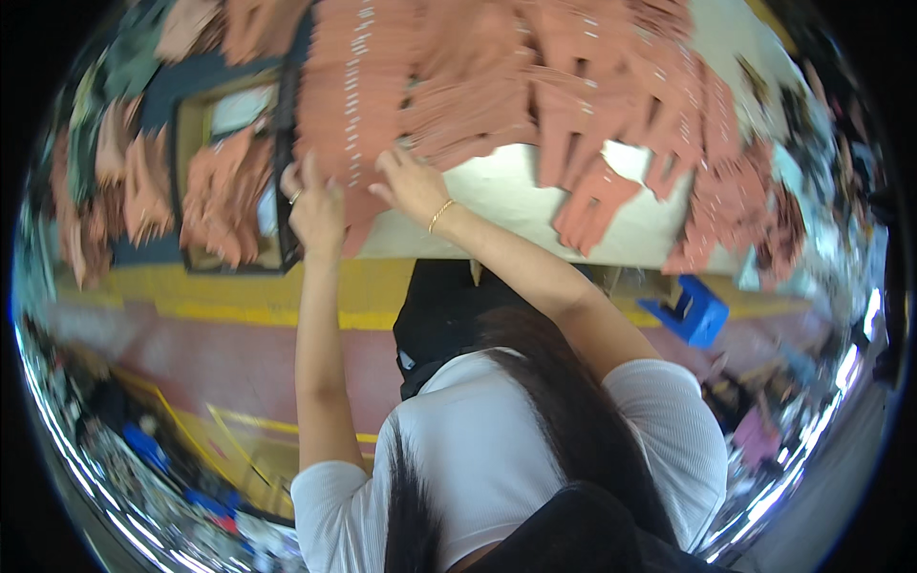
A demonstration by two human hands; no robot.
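Stacks of terracotta fabric pieces point(458, 86) with small white tags cover a pale table point(516, 205). My left hand point(315, 208), with a ring on it, rests against the near edge of one stack, one finger raised along the fabric; its grip is hidden. My right hand point(413, 186), with a gold bracelet at the wrist, lies flat on the same stack with its fingers spread. One fabric piece point(357, 222) hangs over the table's edge between my hands. More pieces point(597, 201) droop off the edge further right.
A dark-framed box point(196, 253) holding more terracotta pieces stands left of the table. A blue stool point(695, 310) sits on the floor to the right. A yellow stripe point(229, 296) runs along the red floor. Clutter lines the lower left.
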